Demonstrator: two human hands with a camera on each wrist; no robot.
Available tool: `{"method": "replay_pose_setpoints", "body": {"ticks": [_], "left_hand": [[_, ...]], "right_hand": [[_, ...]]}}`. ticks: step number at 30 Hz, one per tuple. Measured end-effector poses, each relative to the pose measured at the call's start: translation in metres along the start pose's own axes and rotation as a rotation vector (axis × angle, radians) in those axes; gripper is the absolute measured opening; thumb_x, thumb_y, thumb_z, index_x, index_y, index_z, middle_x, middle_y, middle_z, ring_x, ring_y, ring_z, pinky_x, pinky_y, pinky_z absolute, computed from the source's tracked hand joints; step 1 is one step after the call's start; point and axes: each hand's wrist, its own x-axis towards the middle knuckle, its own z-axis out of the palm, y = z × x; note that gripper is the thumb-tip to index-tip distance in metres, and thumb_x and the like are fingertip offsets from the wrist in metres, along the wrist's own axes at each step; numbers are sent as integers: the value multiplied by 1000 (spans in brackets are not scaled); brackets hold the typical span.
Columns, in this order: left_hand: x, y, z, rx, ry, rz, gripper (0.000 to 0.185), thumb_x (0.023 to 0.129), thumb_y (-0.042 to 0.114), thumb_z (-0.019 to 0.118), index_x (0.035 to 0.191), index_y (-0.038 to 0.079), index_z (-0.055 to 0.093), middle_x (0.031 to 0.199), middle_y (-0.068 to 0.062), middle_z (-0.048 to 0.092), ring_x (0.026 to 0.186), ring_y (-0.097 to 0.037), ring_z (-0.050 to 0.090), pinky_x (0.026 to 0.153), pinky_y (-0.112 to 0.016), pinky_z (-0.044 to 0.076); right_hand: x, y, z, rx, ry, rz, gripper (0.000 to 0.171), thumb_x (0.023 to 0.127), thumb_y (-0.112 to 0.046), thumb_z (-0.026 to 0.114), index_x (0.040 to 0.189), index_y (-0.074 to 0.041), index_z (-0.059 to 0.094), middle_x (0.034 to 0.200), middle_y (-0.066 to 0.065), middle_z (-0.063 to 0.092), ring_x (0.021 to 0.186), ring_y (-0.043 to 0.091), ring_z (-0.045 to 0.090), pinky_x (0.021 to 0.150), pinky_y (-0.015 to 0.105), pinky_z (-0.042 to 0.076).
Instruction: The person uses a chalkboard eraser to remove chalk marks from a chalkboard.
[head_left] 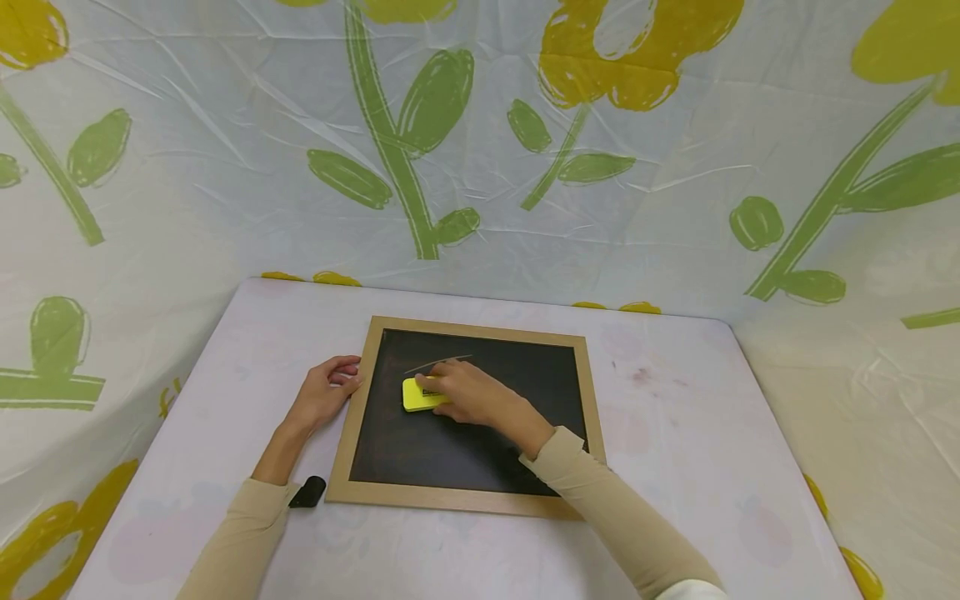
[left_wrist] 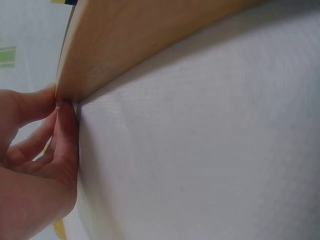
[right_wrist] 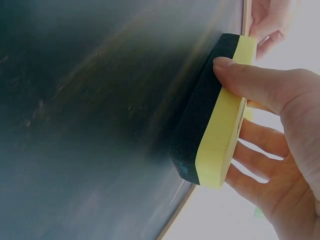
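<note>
A chalkboard [head_left: 480,450] with a pale wooden frame lies on the table. My right hand [head_left: 476,393] grips a chalkboard eraser [head_left: 417,395], yellow on top with dark felt beneath, over the board's upper left part. In the right wrist view the thumb presses one long side of the eraser [right_wrist: 215,135], with the fingers behind it. A thin light line [head_left: 457,359] runs just above the eraser, and faint chalk smears [right_wrist: 90,70] mark the black surface. At the board's left side my left hand [head_left: 324,393] holds the wooden frame [left_wrist: 130,40] between thumb and curled fingers.
A small black object [head_left: 308,492] lies on the white table [head_left: 675,500] by the left sleeve, near the board's lower left corner. A flower-printed curtain [head_left: 480,192] hangs behind the table and along both sides.
</note>
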Motion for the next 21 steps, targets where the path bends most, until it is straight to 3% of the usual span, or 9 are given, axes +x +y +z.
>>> {"method": "replay_pose_setpoints", "body": {"ticks": [11,21], "left_hand": [[0,2,1,23,1,-28,41,101,14,66,139,-2,58,120,-21,65,104,-31,63,80,-24,49],[-1,3,-1,0,-3,-41,41,101,13,66,138,-3,58,121,-21,65,103,-31,63,78,-23,48]], "right_hand": [[17,-17,-1,-30,-35,-1,56,94,-27,77,146,-15,58,136,12,63,127,28,59,108,40,45],[19,-19,-4,-81,-47,-5,56,94,-30,77,145,-18,58,136,12,63,125,28,60,105,40,47]]}}
